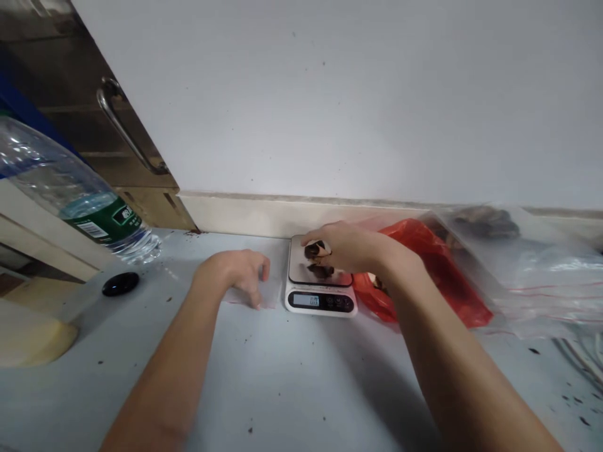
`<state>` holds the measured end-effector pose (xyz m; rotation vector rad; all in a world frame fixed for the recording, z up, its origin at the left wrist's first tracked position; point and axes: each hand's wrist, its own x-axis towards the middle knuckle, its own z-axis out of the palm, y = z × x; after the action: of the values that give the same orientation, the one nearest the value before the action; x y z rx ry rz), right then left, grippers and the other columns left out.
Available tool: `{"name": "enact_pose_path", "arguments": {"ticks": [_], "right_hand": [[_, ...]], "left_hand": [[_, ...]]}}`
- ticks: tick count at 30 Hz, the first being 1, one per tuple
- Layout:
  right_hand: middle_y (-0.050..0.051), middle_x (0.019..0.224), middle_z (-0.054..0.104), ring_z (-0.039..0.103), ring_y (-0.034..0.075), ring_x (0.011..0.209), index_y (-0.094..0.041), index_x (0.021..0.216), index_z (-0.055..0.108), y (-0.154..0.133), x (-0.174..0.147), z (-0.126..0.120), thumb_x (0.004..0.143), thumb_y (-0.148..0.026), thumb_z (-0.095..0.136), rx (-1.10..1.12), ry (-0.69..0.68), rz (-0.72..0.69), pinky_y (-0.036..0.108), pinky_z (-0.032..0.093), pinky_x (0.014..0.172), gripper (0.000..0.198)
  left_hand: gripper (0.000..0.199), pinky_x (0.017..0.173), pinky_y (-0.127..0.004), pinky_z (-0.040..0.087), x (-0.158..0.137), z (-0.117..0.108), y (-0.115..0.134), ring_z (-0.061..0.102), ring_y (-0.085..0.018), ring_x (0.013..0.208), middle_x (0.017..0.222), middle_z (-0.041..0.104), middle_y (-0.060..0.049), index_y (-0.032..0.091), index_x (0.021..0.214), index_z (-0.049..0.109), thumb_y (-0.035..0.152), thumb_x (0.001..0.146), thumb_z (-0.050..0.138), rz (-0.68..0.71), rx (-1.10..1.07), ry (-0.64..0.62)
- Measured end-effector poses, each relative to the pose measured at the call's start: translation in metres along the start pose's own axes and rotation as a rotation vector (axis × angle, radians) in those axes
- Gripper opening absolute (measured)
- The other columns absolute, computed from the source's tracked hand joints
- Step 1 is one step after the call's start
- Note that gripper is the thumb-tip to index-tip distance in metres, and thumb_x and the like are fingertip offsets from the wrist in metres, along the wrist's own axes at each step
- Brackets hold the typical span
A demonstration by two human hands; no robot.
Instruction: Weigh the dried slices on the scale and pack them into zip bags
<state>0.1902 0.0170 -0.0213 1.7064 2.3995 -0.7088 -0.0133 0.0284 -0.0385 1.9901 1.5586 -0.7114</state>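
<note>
My right hand is over the steel plate of a white digital kitchen scale, its fingers closed on a dark brown dried piece with a pale part, whose exact kind I cannot make out. Beneath it, a dark shape shows on the shiny plate; whether it is a reflection or a second piece is unclear. The display reads 0.0. Left of the scale, my left hand has its thumb and fingers curved apart, fingertips down at a clear zip bag lying flat on the table.
Right of the scale lies an open red plastic bag, partly behind my right forearm. Clear zip bags, one with brown pieces inside, lie beyond it. A water bottle and a black oval object are at left. A wall rises behind.
</note>
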Motion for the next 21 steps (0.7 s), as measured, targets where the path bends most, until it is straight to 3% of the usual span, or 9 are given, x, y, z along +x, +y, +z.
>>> {"name": "enact_pose_path", "arguments": {"ticks": [3, 8, 13, 18, 21], "right_hand": [[0.007, 0.128, 0.077, 0.073, 0.02, 0.095, -0.029, 0.13, 0.074, 0.005, -0.017, -0.005, 0.093, -0.01, 0.059, 0.12, 0.169, 0.023, 0.025, 0.049, 0.068, 0.045], [0.002, 0.103, 0.082, 0.074, 0.017, 0.089, -0.026, 0.114, 0.078, 0.024, -0.04, -0.012, 0.096, -0.018, 0.06, 0.184, 0.306, -0.023, 0.025, 0.051, 0.072, 0.027], [-0.001, 0.085, 0.079, 0.069, 0.016, 0.074, -0.025, 0.09, 0.079, 0.042, -0.054, -0.013, 0.087, -0.018, 0.062, 0.016, 0.307, 0.045, 0.027, 0.046, 0.066, 0.019], [0.0, 0.09, 0.08, 0.068, 0.015, 0.076, -0.023, 0.092, 0.076, 0.037, -0.057, -0.014, 0.088, -0.018, 0.061, 0.054, 0.397, 0.004, 0.026, 0.046, 0.068, 0.016], [0.001, 0.08, 0.075, 0.065, 0.016, 0.069, -0.022, 0.08, 0.072, 0.042, -0.058, -0.015, 0.086, -0.015, 0.059, -0.02, 0.289, 0.17, 0.027, 0.044, 0.062, 0.016]], "left_hand": [[0.044, 0.058, -0.027, 0.044, 0.008, 0.007, 0.003, 0.068, -0.022, 0.082, 0.114, 0.076, -0.007, 0.02, 0.099, 0.07, 0.021, 0.056, 0.08, -0.008, 0.02, -0.001], [0.012, 0.057, -0.025, 0.043, 0.005, 0.008, 0.005, 0.067, -0.02, 0.074, 0.088, 0.077, -0.004, 0.02, 0.075, 0.069, 0.013, 0.065, 0.066, 0.008, 0.002, 0.01], [0.026, 0.065, -0.024, 0.046, -0.005, -0.003, -0.006, 0.07, -0.02, 0.083, 0.093, 0.077, -0.005, 0.019, 0.092, 0.074, 0.012, 0.075, 0.056, 0.046, -0.069, 0.101], [0.035, 0.069, -0.029, 0.05, -0.018, -0.011, -0.01, 0.068, -0.022, 0.086, 0.096, 0.071, -0.006, 0.021, 0.114, 0.071, 0.029, 0.085, 0.054, 0.181, -0.21, 0.466], [0.038, 0.067, -0.029, 0.05, -0.022, -0.012, -0.008, 0.069, -0.023, 0.086, 0.096, 0.069, -0.006, 0.022, 0.116, 0.069, 0.034, 0.083, 0.055, 0.237, -0.271, 0.555]]}}
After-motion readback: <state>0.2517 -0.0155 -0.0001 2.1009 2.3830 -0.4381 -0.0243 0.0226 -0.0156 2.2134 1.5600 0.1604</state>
